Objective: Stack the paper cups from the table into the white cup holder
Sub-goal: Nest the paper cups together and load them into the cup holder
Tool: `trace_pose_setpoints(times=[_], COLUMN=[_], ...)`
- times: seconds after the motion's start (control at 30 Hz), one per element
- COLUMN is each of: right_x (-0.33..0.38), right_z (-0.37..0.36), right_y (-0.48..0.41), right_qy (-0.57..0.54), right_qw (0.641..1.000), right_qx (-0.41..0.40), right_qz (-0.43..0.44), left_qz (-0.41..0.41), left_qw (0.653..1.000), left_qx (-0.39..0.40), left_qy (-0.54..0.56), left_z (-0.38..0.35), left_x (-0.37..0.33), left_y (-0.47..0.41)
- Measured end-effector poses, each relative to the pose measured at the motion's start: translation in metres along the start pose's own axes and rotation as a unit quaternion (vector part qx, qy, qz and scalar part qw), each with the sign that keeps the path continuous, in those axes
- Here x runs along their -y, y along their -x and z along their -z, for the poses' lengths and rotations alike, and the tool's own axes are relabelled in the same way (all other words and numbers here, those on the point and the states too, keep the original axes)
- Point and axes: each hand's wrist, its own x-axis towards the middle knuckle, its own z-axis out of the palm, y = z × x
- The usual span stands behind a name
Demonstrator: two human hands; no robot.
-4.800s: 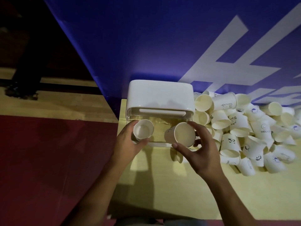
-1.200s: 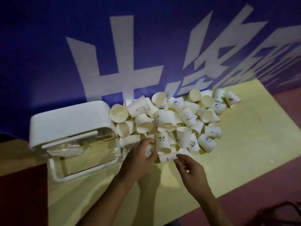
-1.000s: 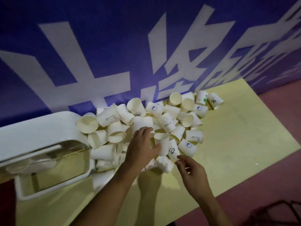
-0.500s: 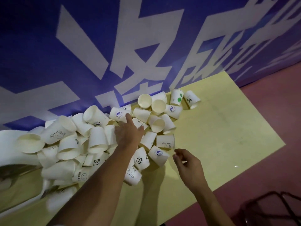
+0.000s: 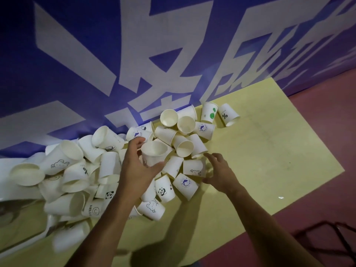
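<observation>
A left hand grips one upright paper cup above a heap of tumbled cups on a yellow desk. The right hand, fingers spread and holding nothing, hovers at the heap's right side. The white cup holder shows at the far left edge.

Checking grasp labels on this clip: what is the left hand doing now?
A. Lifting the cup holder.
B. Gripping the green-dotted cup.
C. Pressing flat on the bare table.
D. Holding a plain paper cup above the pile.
D: the left hand curls thumb and fingers round a plain paper cup, open mouth toward the camera, over the pile; the green-dotted cup sits untouched at the far end.
</observation>
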Motion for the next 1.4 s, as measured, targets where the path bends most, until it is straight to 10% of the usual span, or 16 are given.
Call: trace_pose_setpoints(times=[0.47,1.4], right_x=[-0.005,0.351], right_z=[0.017,-0.163], right_y=[0.041,0.165], right_qy=[-0.095,-0.167], right_qw=[0.983,0.96], right_qx=[-0.128,-0.083], right_qz=[0.086,0.21], left_qz=[-0.036,-0.022], left_qw=[0.994,0.985], left_qx=[0.007,-0.156], left_qy=[0.108,0.065], left_z=[0.043,0.326], left_x=[0.032,0.246], left_y=[0.035,0.139])
